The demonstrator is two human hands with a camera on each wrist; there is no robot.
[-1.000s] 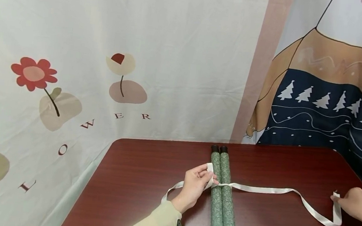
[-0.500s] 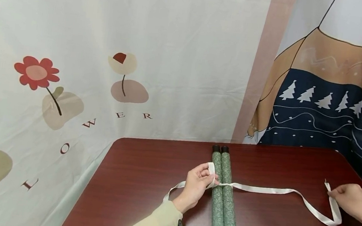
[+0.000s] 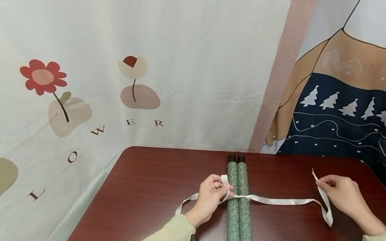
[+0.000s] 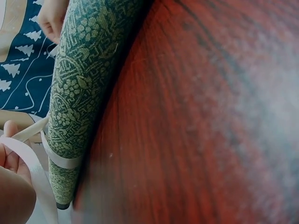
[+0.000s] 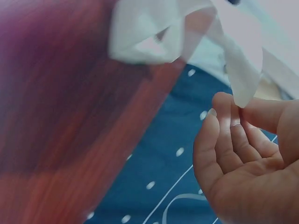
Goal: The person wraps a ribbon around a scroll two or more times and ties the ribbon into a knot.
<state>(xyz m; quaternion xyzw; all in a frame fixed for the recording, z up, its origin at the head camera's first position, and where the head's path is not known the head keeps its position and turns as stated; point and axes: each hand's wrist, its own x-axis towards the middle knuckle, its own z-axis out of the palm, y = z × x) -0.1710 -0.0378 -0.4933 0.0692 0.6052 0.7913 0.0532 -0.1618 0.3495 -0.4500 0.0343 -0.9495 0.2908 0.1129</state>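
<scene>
Two green patterned scroll rolls (image 3: 242, 212) with black end caps lie side by side on the table, pointing away from me. A white ribbon (image 3: 283, 202) passes round them near their middle. At the rolls' left side my left hand (image 3: 209, 195) pinches a loop of the ribbon between thumb and fingers. Off to the right, my right hand (image 3: 342, 195) pinches the ribbon near its free end, and the slack hangs in a bend below. In the right wrist view the ribbon (image 5: 245, 70) runs up from between thumb and forefinger. The left wrist view shows the band (image 4: 65, 161) round the roll.
The dark red wooden table (image 3: 149, 202) ends at a pale curtain (image 3: 199, 58) printed with flowers and letters. A navy cloth (image 3: 336, 131) with white trees hangs behind the right back corner. Both wrists wear black straps.
My right hand has moved left and slightly away from me, bringing the ribbon's end nearer the rolls. The left hand keeps its pinch at nearly the same spot.
</scene>
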